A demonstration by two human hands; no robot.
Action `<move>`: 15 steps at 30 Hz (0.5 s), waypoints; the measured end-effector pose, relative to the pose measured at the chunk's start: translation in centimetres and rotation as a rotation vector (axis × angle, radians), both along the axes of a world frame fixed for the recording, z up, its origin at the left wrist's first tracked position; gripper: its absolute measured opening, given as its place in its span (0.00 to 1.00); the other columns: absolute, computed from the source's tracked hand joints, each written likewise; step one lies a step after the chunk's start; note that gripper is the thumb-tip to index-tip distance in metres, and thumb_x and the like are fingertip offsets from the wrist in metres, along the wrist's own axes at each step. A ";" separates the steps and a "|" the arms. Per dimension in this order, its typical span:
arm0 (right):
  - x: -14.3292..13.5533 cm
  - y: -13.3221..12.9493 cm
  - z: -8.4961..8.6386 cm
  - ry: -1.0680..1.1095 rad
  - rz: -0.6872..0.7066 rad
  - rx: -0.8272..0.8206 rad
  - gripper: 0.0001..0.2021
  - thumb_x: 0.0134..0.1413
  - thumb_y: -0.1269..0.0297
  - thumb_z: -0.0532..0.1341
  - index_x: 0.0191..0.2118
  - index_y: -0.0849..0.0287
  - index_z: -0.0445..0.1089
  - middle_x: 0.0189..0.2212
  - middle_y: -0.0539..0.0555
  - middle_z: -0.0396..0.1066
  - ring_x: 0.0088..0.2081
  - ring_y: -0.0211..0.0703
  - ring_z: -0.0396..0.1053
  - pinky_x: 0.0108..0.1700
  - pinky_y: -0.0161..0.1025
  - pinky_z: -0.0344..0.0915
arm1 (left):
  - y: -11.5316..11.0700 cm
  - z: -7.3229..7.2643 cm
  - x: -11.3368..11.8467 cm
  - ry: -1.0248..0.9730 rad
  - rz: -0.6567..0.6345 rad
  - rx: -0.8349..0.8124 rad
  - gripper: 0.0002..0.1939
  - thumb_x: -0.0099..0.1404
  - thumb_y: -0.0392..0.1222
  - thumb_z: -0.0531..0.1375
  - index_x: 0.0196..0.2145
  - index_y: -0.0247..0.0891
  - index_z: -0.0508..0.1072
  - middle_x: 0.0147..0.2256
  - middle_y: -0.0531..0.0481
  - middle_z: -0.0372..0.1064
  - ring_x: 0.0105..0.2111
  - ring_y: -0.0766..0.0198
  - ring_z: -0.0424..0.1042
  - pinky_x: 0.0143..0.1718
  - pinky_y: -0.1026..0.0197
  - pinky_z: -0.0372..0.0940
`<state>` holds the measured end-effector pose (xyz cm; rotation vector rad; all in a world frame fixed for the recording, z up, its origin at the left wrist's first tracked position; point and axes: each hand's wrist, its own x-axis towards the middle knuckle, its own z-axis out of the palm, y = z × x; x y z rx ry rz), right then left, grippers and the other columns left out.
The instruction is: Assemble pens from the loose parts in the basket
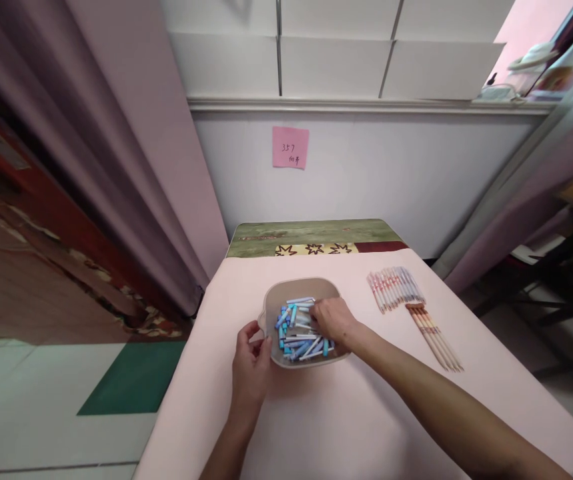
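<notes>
A beige basin [302,288] stands on the pink tablecloth and holds many blue and white pen parts [299,347]. My left hand [253,357] is at the basin's left edge, its fingers curled against the rim. Inside the basin, at its right side, my right hand [333,320] reaches down among the pen parts with bent fingers; its fingertips are hidden, and whatever they hold cannot be made out. To the right lie a row of pens [395,288] with white and reddish barrels and, just below it, several pale wooden-looking pens [436,339] side by side.
The pink-covered table [326,427] has a green patterned strip [311,231] at its far end. Behind it, a pink note [291,147] is stuck on the white wall. Purple curtains [131,147] hang at the left, and dark furniture stands at the right.
</notes>
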<state>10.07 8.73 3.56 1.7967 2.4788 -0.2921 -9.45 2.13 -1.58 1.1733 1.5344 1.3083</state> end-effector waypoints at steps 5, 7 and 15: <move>1.6 -0.1 0.7 0.123 -0.134 0.070 0.12 0.60 0.60 0.54 0.40 0.58 0.72 0.36 0.59 0.76 0.38 0.48 0.74 0.38 0.38 0.64 | -0.6 1.2 -0.2 0.132 0.083 0.056 0.25 0.59 0.50 0.60 0.52 0.38 0.64 0.49 0.41 0.67 0.44 0.54 0.70 0.46 0.50 0.65; 2.1 -0.8 0.9 0.364 -0.190 0.048 0.15 0.62 0.56 0.51 0.39 0.58 0.70 0.31 0.54 0.76 0.33 0.42 0.73 0.34 0.34 0.64 | -0.7 2.4 0.1 0.214 0.152 0.140 0.23 0.59 0.49 0.60 0.51 0.39 0.67 0.48 0.42 0.68 0.46 0.53 0.69 0.49 0.49 0.62; 0.2 -4.9 0.2 1.554 -0.213 -0.355 0.17 0.51 0.52 0.63 0.40 0.60 0.68 0.26 0.48 0.70 0.26 0.35 0.67 0.30 0.32 0.63 | 1.3 4.5 5.1 -0.220 -0.156 0.107 0.16 0.62 0.50 0.58 0.42 0.37 0.74 0.40 0.45 0.75 0.38 0.58 0.73 0.39 0.58 0.67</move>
